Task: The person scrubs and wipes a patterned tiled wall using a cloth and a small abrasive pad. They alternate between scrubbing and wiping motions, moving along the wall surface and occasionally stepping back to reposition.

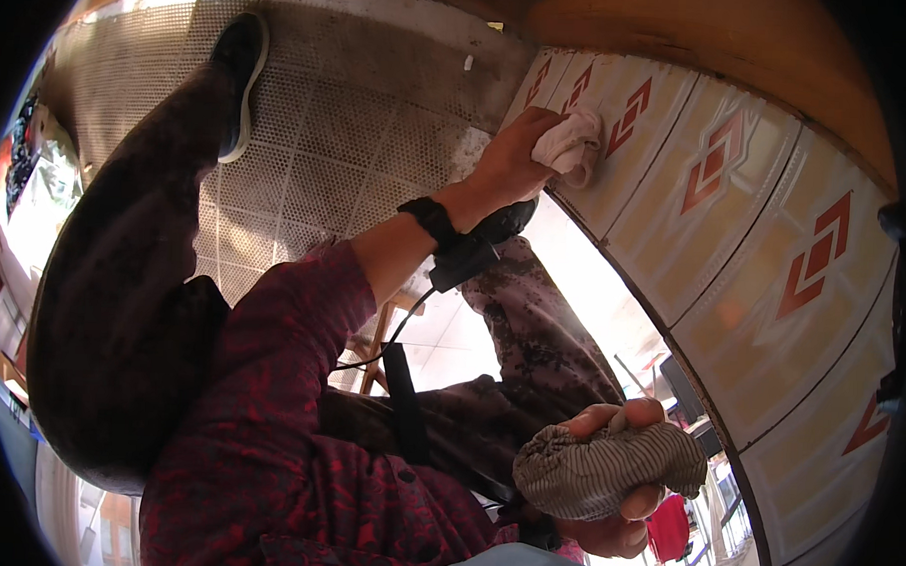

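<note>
My left hand (pixel 513 154), with a black band and a small black device at its wrist, grips a crumpled pale cloth (pixel 570 145). That cloth lies against the glossy tiled surface (pixel 652 163), which has red diamond-like patterns, near its left end. Lower right, my right hand (pixel 612 537) holds a bunched grey-brown striped cloth (pixel 611 468) between fingers and thumb, away from the tiles. The striped cloth hides part of that hand.
An orange-brown panel (pixel 656 28) borders the tiles at the top. My legs are bent apart, with one dark shoe (pixel 239 81) on the dotted floor tiles (pixel 331 121). A black cable (pixel 399 330) hangs from the wrist device. A small white scrap (pixel 468 63) lies on the floor.
</note>
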A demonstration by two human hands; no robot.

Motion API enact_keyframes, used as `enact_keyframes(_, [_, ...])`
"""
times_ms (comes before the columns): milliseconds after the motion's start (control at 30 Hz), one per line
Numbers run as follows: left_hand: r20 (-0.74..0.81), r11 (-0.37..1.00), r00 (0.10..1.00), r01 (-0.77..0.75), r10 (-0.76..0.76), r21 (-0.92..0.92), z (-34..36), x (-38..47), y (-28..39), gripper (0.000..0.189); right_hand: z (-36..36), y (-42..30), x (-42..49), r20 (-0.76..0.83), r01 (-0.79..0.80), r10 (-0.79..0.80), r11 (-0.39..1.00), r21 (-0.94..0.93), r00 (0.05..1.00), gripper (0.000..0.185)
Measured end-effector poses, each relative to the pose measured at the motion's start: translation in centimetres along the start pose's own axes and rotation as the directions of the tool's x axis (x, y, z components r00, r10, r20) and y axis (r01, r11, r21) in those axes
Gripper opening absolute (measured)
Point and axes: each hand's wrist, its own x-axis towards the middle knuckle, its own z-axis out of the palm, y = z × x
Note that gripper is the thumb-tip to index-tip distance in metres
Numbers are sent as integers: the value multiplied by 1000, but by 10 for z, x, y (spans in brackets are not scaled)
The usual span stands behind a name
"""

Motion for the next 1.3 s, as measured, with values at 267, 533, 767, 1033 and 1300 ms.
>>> enact_keyframes(267, [-45,971,970,236,-237,-35,2,-40,-45,54,5,2,8,-29,-89,91,993,76,995,71])
enact_keyframes(533, [-23,963,968,250,-249,102,-4,76,-76,57,6,0,16,-95,-42,42,999,6,995,71])
enact_keyframes(767, [122,955,948,298,-293,-17,-17,26,-72,50,10,-2,15,-99,-92,99,993,76,990,71])
enact_keyframes(1033, [-46,923,922,386,-385,4,-3,-22,-82,44,18,-10,18,-181,-190,273,906,378,945,71])
enact_keyframes(1300, [-71,975,988,150,-140,166,-6,105,-84,38,14,-29,38,-229,-308,270,940,-149,935,59])
